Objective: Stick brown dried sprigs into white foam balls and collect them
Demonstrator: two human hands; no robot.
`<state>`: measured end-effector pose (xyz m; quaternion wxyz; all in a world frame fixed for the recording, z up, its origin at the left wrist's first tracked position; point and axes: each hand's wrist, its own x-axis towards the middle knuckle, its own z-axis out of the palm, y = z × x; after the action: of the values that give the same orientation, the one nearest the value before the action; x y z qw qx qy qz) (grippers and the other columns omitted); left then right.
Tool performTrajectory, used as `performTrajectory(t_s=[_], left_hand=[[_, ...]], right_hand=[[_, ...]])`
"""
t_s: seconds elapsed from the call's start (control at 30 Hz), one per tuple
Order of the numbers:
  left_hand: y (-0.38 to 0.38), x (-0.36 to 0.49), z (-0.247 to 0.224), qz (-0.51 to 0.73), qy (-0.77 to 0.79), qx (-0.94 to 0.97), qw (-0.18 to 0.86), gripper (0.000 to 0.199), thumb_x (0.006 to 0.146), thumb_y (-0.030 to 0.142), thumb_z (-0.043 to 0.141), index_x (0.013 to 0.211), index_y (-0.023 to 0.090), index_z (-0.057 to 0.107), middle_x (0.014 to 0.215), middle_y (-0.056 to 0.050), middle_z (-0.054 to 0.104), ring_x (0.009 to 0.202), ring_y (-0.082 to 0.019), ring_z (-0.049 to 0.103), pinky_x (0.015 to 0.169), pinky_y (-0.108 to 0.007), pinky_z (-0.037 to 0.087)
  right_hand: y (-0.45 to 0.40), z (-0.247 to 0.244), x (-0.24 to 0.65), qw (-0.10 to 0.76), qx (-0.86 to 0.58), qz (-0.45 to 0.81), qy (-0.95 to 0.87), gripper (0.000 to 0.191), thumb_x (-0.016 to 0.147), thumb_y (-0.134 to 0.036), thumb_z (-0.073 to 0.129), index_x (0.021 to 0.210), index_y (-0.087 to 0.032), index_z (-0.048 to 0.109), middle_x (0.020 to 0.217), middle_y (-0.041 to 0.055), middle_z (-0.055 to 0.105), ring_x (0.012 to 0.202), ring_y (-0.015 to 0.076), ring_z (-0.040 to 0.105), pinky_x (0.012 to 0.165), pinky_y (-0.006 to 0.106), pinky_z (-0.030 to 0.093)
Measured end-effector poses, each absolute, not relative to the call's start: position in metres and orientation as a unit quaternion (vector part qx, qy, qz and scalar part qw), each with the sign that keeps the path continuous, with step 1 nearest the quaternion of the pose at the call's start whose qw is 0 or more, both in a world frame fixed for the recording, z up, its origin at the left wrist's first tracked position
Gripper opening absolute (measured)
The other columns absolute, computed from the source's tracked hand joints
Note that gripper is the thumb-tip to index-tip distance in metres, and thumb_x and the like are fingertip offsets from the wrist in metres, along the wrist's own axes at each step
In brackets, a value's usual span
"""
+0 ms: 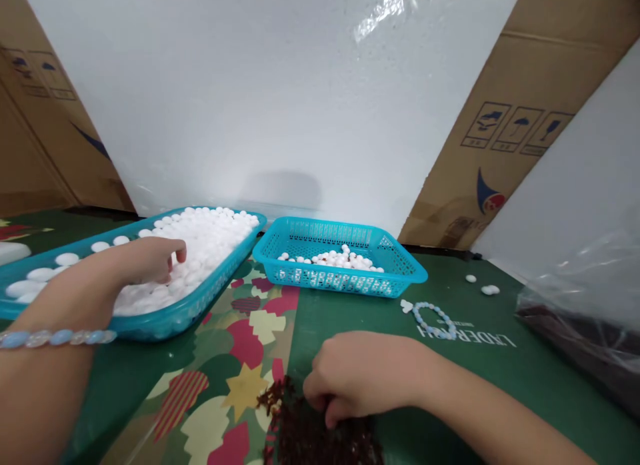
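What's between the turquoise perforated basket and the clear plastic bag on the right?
In the head view, a beaded bracelet and loose white balls lie on the green tabletop, plus printed lettering.

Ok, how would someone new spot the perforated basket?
Find the big white board at the back. In front of its lower right half sits the turquoise basket. Unlike the fuller tray to its left, it has lattice walls and a smaller heap of white balls.

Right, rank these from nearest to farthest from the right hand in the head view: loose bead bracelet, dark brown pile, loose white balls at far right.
1. Dark brown pile: just below the right hand.
2. Loose bead bracelet: beyond the hand, to its right.
3. Loose white balls: past the bracelet, farther right.
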<state>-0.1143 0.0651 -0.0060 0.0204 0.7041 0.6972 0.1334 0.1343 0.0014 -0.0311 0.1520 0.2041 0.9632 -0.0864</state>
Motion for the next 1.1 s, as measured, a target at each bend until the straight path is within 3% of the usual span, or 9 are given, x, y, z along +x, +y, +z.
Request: performTrajectory(t_s=[0.17,0.33,0.4,0.53,0.63,0.73,0.87,0.97,1.1], left_hand=[[0.060,-0.104,0.012,0.103,0.717,0.689,-0.034,0.034,0.060,0.020,0.035,0.091,0.007,0.040,0.062,-0.004,0.045,0.051,-0.017,0.041,0.048,-0.024,0.028],[0.050,-0.096,0.024,0.139,0.709,0.688,-0.062,0.048,0.066,0.028,0.033,0.109,0.010,0.022,0.078,-0.006,0.041,0.063,-0.017,0.042,0.056,-0.025,0.030],[0.045,-0.088,0.027,0.240,0.676,0.697,0.001,0.050,0.065,0.028,0.036,0.109,0.012,0.019,0.082,-0.005,0.037,0.066,-0.017,0.041,0.061,-0.029,0.031],[0.030,-0.062,0.028,0.481,0.474,0.706,0.214,0.053,0.059,0.023,0.051,0.102,0.023,0.021,0.086,-0.002,0.035,0.074,-0.016,0.043,0.063,-0.030,0.038],[0.019,-0.040,0.021,0.498,0.372,0.733,0.275,0.047,0.053,0.021,0.058,0.091,0.029,0.032,0.084,0.002,0.041,0.083,-0.016,0.044,0.060,-0.023,0.043],[0.013,-0.024,0.013,0.492,0.260,0.738,0.381,0.037,0.050,0.011,0.062,0.079,0.028,0.045,0.070,0.006,0.050,0.087,-0.014,0.046,0.065,-0.019,0.043],[0.010,-0.014,0.005,0.451,0.181,0.706,0.515,0.029,0.054,0.008,0.060,0.073,0.027,0.050,0.064,0.007,0.055,0.074,-0.011,0.052,0.060,-0.017,0.045],[0.007,-0.011,0.003,0.425,0.157,0.679,0.577,0.031,0.053,0.007,0.060,0.075,0.026,0.050,0.068,0.006,0.058,0.061,-0.008,0.054,0.052,-0.015,0.046],[0.001,-0.007,0.002,0.424,0.144,0.655,0.609,0.030,0.050,0.006,0.062,0.072,0.024,0.052,0.068,0.005,0.059,0.060,-0.008,0.055,0.052,-0.014,0.046]], right_hand=[[0.004,-0.024,0.139,0.093,0.198,-0.094,0.971,0.009,0.068,-0.020,0.052,0.070,-0.012,0.056,0.076,0.0013,0.052,0.054,0.0070,0.042,0.040,0.017,0.027],[-0.001,-0.015,0.145,0.001,0.207,-0.173,0.963,0.007,0.068,-0.016,0.052,0.065,-0.010,0.052,0.057,-0.0021,0.050,0.051,0.0051,0.043,0.041,0.013,0.030],[-0.005,-0.012,0.149,-0.051,0.235,-0.235,0.942,0.002,0.066,-0.010,0.053,0.065,-0.011,0.051,0.052,-0.0033,0.048,0.048,0.0048,0.044,0.040,0.011,0.031],[-0.006,-0.009,0.156,-0.147,0.263,-0.356,0.884,0.015,0.064,0.001,0.046,0.063,-0.012,0.052,0.051,-0.0041,0.047,0.047,0.0041,0.047,0.044,0.011,0.038],[-0.005,-0.008,0.160,-0.277,0.257,-0.373,0.847,0.018,0.064,0.002,0.043,0.058,-0.013,0.052,0.056,-0.0011,0.049,0.049,0.0051,0.049,0.046,0.013,0.040],[-0.007,-0.006,0.161,-0.393,0.210,-0.338,0.829,0.021,0.065,0.002,0.041,0.060,-0.014,0.053,0.061,0.0000,0.050,0.050,0.0049,0.049,0.047,0.013,0.042],[-0.012,-0.006,0.155,-0.506,0.146,-0.252,0.812,0.018,0.066,0.000,0.043,0.061,-0.015,0.052,0.060,-0.0003,0.050,0.053,0.0064,0.051,0.046,0.014,0.043],[-0.014,-0.007,0.149,-0.560,0.130,-0.186,0.797,0.017,0.065,-0.001,0.044,0.061,-0.015,0.051,0.060,0.0004,0.051,0.056,0.0078,0.052,0.048,0.016,0.044],[-0.016,-0.009,0.147,-0.571,0.127,-0.205,0.785,0.016,0.065,-0.001,0.045,0.064,-0.016,0.052,0.057,-0.0001,0.052,0.053,0.0078,0.052,0.048,0.016,0.044]])
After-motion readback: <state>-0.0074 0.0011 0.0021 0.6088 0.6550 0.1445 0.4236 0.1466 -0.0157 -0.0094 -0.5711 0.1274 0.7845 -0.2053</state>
